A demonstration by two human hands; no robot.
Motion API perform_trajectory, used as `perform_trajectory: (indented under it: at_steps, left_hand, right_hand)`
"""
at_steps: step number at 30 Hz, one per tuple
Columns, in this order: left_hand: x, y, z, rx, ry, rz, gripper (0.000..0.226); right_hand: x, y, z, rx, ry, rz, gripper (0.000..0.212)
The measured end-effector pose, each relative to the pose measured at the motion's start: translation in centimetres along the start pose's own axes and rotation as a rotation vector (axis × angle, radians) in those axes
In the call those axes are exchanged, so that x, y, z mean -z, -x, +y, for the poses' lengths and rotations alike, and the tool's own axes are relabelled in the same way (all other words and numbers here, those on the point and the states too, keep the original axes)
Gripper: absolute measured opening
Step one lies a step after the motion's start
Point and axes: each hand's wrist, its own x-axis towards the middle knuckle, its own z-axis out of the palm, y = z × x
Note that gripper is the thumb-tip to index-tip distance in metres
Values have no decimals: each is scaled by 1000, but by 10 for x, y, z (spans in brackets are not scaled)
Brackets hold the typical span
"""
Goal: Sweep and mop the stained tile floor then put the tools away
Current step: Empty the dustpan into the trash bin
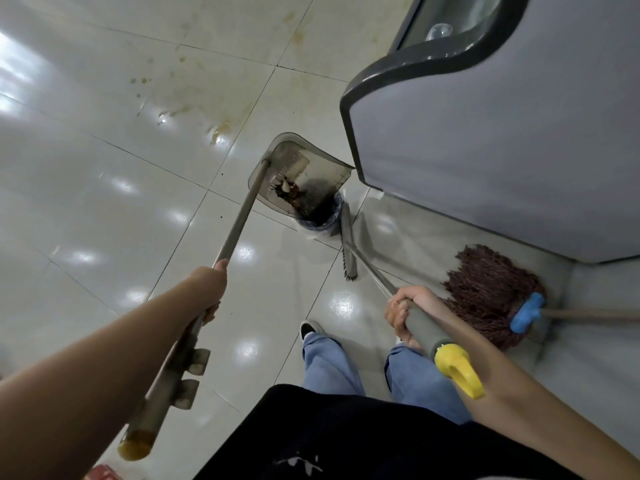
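Observation:
My left hand (207,289) grips the long grey handle of a translucent grey dustpan (298,168). The pan is tilted over a small bin (323,221) with a blue liner, and brown debris lies in the pan near its lower edge. My right hand (408,313) holds the grey grip of a broom with a yellow end cap (457,370). The broom head (348,251) rests on the floor beside the bin. A brown string mop (485,292) with a blue clamp lies on the floor at the right. Yellowish stains (194,98) mark the white tile floor ahead.
A large grey appliance (502,133) stands at the upper right, close to the bin and the mop. My legs in blue jeans and one shoe (310,329) are below the hands. Open tile floor (86,202) spreads to the left.

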Motion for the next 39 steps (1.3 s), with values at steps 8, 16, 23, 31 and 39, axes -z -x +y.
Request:
perform_trajectory:
  at_steps: [8,16,23,31,39]
  left_hand:
    - [8,-4,5,12,23,2,59]
    - [-5,-16,-24,-18,-22,26,61]
    - [5,-21,-28,-9,36,-16,59]
    - [14,-36,-43,-42,77,-1,58]
    - [13,-45,-43,-97,15,99,62]
  right_hand:
    - [-6,-6,-6,18,-35,-45,31]
    - [-3,-6,-5,40,7,-27,25]
    - [-7,-9,-3,32,57,-8,27]
    - [-7,-10,1,73,9,-131,49]
    - [-9,-12,5,91,42,-84,25]
